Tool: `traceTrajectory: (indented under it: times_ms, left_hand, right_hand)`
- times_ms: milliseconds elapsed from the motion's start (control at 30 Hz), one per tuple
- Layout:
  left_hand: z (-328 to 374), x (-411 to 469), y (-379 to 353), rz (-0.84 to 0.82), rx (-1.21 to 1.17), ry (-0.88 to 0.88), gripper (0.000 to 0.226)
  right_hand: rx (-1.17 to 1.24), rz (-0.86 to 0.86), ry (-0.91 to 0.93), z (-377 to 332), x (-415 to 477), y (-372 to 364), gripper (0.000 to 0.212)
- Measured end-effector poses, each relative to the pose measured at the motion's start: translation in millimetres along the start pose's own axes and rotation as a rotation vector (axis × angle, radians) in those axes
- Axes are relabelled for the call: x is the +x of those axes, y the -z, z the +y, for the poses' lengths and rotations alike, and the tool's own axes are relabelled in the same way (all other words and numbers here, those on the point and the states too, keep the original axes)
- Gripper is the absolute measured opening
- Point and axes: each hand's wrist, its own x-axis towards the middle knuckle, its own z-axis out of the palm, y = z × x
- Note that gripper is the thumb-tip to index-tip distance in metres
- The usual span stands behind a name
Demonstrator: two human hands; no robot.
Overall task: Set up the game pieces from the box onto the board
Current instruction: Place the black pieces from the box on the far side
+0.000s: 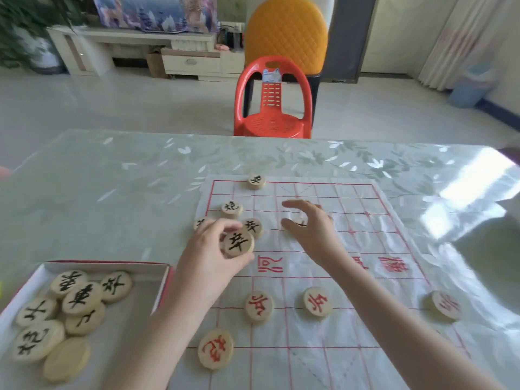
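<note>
A flat round wooden disc point(238, 242) with a black painted character is pinched in the left hand point(209, 257), lifted over the board's left edge. The board point(351, 246) is a thin, wrinkled white sheet ruled in red. The right hand point(312, 229) is spread wide over a half-hidden disc; contact cannot be told. Red-marked discs point(259, 306) sit on the near rows, and the far right squares lie bare. A shallow cardboard box point(107, 264) at left holds black-marked discs point(81, 298) on the glossy leaf-patterned table point(112, 192).

The right hand point(312, 229) half hides a piece point(299, 223), its character perhaps black.
</note>
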Motion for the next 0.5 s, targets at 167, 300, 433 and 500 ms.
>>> traceTrajectory:
  times_ms: [167,300,433,500]
  left_hand:
    - [52.6,28.9,-77.5,-0.114,0.017,-0.127,0.043]
    - [83.5,50.9,-145.9,-0.195,0.089,-0.185,0.046]
    - [85.1,68.4,-189.2,-0.203,0.183,-0.197,0.047]
    - [80.4,73.9,-201.4,-0.193,0.208,-0.194,0.047]
  right_hand:
    - [0.109,0.096,-0.147,41.1,-41.8,70.4,0.025]
    - [0.119,0.159,-0.196,66.0,-72.6,104.8,0.026]
    - [0.110,0.128,-0.202,76.7,-90.9,114.2,0.026]
    - [0.107,0.132,-0.197,78.9,-94.9,112.8,0.026]
